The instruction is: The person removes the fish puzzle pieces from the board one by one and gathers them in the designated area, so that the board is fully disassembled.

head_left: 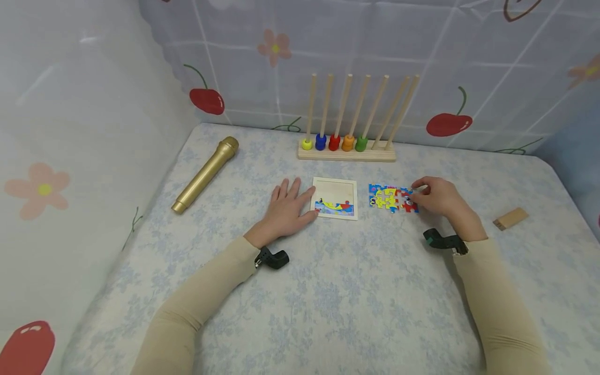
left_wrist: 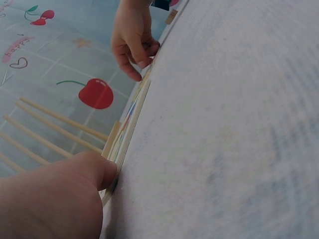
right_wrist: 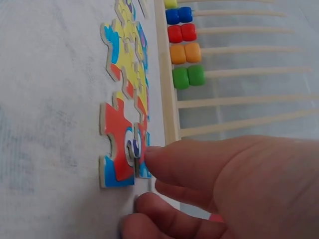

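Frame (head_left: 335, 187), just one, touches the spread left grip (head_left: 287, 212) — right grip (head_left: 437, 197) at one puzzle cluster (head_left: 386, 198), whether pinching I cannot tell.

Comprises a white tabletop (head_left: 356, 302) with faint blue floral patterning, backed by grey-blue gridded sheeting (head_left: 351, 31) bearing red cherries (head_left: 449, 125) and pink flowers (head_left: 269, 48), flanked left by paler, glare-streaked sheeting (head_left: 103, 114).

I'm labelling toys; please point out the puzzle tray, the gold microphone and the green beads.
Puzzle tray (head_left: 335, 189), head view: bare wooden floor.
Gold microphone (head_left: 203, 177), head view: middle of the handle.
Green beads (right_wrist: 190, 76), right wrist view: where the two meet.
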A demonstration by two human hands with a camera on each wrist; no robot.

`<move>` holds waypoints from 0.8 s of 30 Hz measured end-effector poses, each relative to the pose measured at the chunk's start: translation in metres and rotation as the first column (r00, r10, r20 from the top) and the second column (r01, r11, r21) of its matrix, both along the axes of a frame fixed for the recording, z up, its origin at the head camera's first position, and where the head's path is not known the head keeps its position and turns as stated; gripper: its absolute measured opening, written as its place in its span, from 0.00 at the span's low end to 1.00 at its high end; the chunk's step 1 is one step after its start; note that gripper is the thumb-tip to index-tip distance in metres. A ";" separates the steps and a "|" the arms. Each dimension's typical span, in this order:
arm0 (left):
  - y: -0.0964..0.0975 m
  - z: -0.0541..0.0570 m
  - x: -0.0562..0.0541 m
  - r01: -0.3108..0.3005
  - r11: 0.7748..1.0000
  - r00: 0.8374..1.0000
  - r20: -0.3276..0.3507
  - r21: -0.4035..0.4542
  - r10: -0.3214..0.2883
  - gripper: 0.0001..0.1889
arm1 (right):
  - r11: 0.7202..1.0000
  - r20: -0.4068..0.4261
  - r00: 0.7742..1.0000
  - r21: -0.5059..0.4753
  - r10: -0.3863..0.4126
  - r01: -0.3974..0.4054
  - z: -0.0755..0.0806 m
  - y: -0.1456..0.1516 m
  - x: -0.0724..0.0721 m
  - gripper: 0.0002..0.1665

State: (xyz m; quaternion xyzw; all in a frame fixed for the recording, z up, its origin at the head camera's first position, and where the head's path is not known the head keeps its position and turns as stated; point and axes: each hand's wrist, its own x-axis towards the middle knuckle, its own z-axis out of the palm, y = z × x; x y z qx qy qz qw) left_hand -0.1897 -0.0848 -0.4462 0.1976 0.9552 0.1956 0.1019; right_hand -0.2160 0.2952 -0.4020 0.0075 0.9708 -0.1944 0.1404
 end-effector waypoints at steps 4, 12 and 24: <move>0.000 0.000 0.000 0.005 1.000 1.000 -0.008 0.007 -0.004 0.36 | 1.000 0.046 0.999 0.024 0.015 -0.016 0.004 0.004 0.002 0.30; 0.000 0.003 0.000 0.009 1.000 1.000 -0.007 0.008 -0.009 0.36 | 0.999 0.102 0.994 0.009 0.038 -0.039 0.007 0.001 0.003 0.33; 0.000 0.001 0.000 0.002 1.000 1.000 -0.015 -0.004 -0.002 0.36 | 0.999 0.087 0.996 -0.011 0.032 -0.032 0.008 -0.007 0.006 0.36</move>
